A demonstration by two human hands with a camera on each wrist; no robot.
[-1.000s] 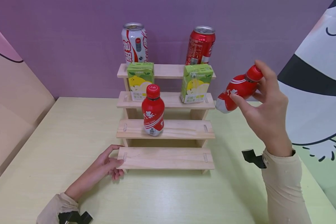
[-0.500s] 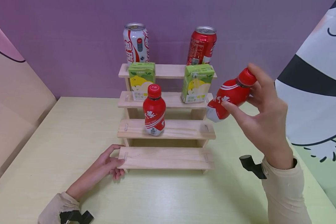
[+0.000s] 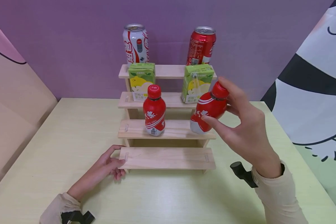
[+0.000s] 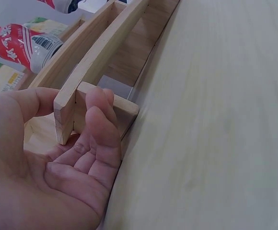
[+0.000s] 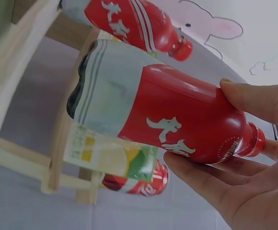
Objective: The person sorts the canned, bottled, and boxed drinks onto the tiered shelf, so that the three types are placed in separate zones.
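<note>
My right hand grips a red bottle between thumb and fingers, tilted with its cap up toward the hand. The bottle's white base is over the right part of the second step from the bottom of a wooden tiered rack; whether it touches the wood I cannot tell. My left hand holds the left end of the lowest step, thumb and forefinger at its edges, as the left wrist view shows the hand around that end. A second red bottle stands upright on the same step, left of the held one.
Two green juice boxes stand on the step above. On the top step are a white-and-red can and a red can. A purple wall rises behind the pale table.
My right hand has carried the red bottle left and down, from beside the rack to over its second step. The left hand stays at the lowest step's end.
</note>
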